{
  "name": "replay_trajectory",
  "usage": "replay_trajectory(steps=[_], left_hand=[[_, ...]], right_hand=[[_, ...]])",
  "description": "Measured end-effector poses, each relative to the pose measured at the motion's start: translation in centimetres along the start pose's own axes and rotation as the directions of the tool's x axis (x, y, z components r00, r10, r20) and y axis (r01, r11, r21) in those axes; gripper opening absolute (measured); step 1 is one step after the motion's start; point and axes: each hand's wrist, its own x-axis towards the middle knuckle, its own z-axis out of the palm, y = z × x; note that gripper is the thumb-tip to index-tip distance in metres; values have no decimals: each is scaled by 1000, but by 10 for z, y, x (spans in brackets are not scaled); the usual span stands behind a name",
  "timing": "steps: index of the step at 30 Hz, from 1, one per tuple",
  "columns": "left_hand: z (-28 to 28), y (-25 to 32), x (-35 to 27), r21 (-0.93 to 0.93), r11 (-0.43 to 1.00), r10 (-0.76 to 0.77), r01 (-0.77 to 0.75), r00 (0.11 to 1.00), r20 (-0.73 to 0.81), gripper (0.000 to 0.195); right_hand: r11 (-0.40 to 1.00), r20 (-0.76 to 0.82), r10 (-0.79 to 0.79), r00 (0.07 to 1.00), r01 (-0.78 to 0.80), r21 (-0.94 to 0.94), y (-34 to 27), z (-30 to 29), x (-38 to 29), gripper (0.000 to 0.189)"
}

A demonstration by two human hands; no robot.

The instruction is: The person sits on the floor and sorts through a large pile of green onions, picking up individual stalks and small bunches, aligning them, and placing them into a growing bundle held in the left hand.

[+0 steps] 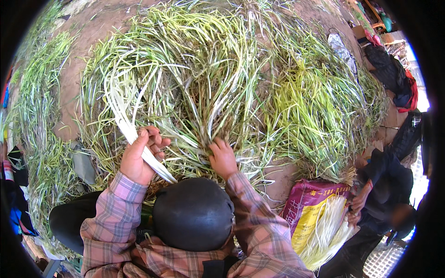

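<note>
A bundle of long pale leafy stalks (126, 127) lies across the palm of my left hand (140, 154), its white ends pointing down to the right and its leaf tips curving up. The thumb rests along the bundle and the fingers are partly curled. My right hand (223, 158) reaches into the large heap of green stalks (194, 38), its fingertips at a cluster of brownish, tangled stems. Whether those fingers hold any stems is hidden among the leaves.
A second green heap (309, 114) spreads at the right, more stalks (38, 104) at the left. A co-worker (386, 187) at the right handles pale stalks (326, 232) over a purple and yellow printed sack (302, 205). A grey stone (83, 166) lies left; a dark rounded object (193, 213) is below my hands.
</note>
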Motion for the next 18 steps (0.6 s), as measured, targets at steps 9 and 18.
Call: replay_trajectory(steps=[9,18], left_hand=[[-6,-3,3,107,993,47,-53,997,63,25],[4,0,5,248,960,113,-128,991,75,29]], right_hand=[[978,368,187,911,-207,15,38,-79,-104,29],[399,-362,767,530,47,916,52,-123,-54,18]])
